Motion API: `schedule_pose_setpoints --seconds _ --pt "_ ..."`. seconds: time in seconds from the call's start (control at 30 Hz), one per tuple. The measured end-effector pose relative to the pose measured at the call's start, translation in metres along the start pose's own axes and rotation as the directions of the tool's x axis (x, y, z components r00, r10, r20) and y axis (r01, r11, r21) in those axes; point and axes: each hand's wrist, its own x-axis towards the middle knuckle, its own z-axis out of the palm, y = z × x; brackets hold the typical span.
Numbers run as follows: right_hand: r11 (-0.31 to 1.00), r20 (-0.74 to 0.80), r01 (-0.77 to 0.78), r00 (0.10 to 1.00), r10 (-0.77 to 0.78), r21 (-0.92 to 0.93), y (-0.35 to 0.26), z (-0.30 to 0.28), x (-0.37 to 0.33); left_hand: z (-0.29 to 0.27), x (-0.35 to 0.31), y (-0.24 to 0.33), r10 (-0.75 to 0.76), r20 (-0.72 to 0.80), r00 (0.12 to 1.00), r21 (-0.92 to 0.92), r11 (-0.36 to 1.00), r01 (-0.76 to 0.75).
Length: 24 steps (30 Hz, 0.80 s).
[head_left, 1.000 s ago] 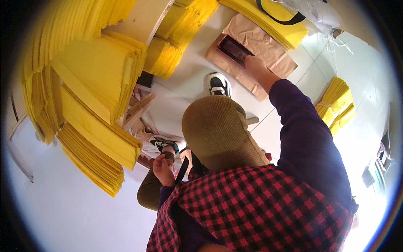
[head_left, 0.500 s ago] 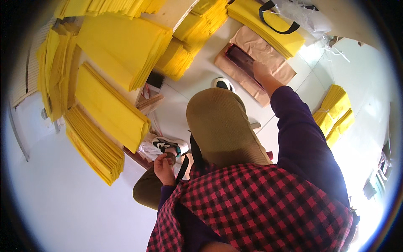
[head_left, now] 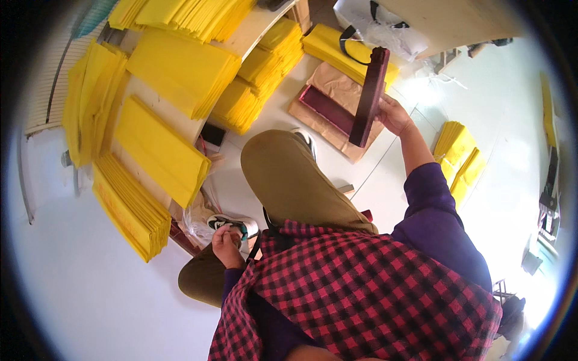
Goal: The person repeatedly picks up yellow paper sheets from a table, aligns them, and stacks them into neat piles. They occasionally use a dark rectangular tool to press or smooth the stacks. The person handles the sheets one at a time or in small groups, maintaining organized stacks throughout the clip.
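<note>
In my right hand (head_left: pixel 395 115) is a long, narrow, dark-red block (head_left: pixel 368 99) that looks like a stamp. My fingers close on its right side, and it is raised and tilted above the floor. Below it lies a shallow rectangular tray (head_left: pixel 326 110) with a dark-red inside, resting on crumpled brown paper (head_left: pixel 330 77). The block covers the tray's right end. My left hand (head_left: pixel 227 246) stays low by my bent leg, near my shoe (head_left: pixel 232 224). Its fingers are curled together; whatever they hold, if anything, is hidden.
Stacks of folded yellow sheets (head_left: pixel 180 72) lie on a low board at left. More yellow bundles (head_left: pixel 346 51) sit beyond the paper, and another yellow bundle (head_left: pixel 457 153) lies on the floor at right. A white bag (head_left: pixel 385 27) with black handles stands at the back.
My right hand has lifted the dark-red block up out of the tray and drawn it to the right, baring the tray's inside. The left hand stays by my leg.
</note>
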Motion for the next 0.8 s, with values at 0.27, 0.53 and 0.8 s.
schedule_pose_setpoints --seconds 0.27,0.53,0.8 --pt "0.907 0.108 0.340 0.921 -0.375 0.248 -0.030 0.008 -0.051 -0.013 0.000 0.006 -0.033 -0.019 0.999 -0.297 0.954 0.026" --pt "0.842 0.195 0.356 0.866 -0.460 0.405 -0.099 0.045 -0.078 -0.044 -0.011 0.018 0.044 -0.093 0.995 -0.439 0.895 -0.080" --pt "0.906 0.507 0.371 0.751 -0.423 0.206 -0.166 0.155 -0.086 -0.045 -0.007 0.046 0.141 -0.030 0.990 -0.421 0.896 -0.141"
